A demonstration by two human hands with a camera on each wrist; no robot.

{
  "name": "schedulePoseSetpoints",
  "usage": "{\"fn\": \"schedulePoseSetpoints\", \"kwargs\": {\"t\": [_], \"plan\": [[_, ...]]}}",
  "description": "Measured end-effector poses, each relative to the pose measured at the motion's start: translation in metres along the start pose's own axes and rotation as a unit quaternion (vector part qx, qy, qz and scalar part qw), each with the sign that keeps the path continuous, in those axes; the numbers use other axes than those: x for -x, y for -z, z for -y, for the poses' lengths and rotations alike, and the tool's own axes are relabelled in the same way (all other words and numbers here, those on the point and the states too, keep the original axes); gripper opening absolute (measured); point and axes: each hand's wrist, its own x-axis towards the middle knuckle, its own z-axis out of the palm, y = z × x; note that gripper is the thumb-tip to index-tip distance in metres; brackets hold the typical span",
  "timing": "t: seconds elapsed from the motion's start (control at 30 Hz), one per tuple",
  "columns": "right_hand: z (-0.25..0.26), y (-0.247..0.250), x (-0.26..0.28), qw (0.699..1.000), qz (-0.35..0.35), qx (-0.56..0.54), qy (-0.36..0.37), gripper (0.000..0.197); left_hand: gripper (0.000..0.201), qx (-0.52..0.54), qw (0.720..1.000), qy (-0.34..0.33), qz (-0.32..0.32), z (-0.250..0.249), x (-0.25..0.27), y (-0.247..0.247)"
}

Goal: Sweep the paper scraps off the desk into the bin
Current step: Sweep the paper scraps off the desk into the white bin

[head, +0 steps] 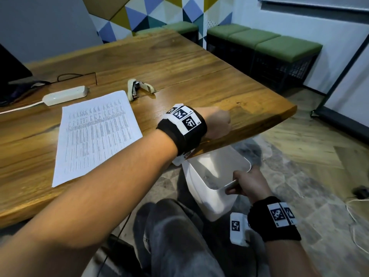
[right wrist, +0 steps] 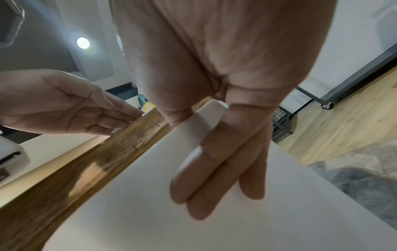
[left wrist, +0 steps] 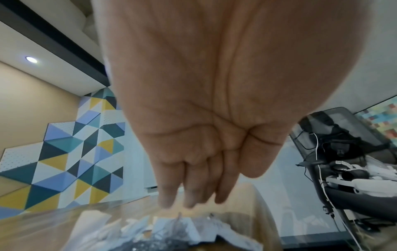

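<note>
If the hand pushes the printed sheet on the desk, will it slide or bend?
The printed sheet lies flat on the smooth wooden desk, so it probably slides easily. It looks thin and single, likely floppy if lifted and light enough to flutter off.

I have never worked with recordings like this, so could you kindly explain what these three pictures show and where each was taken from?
No machine here: a person wears three cameras. The head view looks down at both hands. The left hand rests at the edge of the wooden desk, fingers straight, beside paper scraps seen in its wrist view. The right hand grips the rim of a white bin held under the desk edge; its wrist view shows the fingers against the bin wall. On the desk lie a printed sheet, a stapler and a power strip. The black bands with square patterns carry the wrist cameras.
</note>
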Motion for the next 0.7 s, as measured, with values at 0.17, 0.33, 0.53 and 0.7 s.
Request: {"fn": "schedulePoseSetpoints", "kwargs": {"t": [0.17, 0.33, 0.53, 0.7], "plan": [[0.000, -0.001, 0.005, 1.000, 0.014, 0.005, -0.007, 0.040, 0.044, -0.053, 0.999, 0.014, -0.002, -0.004, 0.015, -0.005], [0.005, -0.004, 0.017, 1.000, 0.029, -0.010, 0.001, 0.017, 0.047, -0.063, 0.998, -0.014, -0.011, -0.018, 0.023, -0.033], [0.008, -0.009, 0.017, 0.999, 0.041, -0.001, 0.007, 0.028, 0.050, 0.028, 0.998, -0.057, -0.013, -0.037, 0.050, -0.033], [0.011, -0.010, 0.019, 1.000, 0.029, 0.004, 0.000, 0.014, 0.046, 0.047, 0.996, -0.022, -0.067, -0.022, 0.045, -0.013]]}}
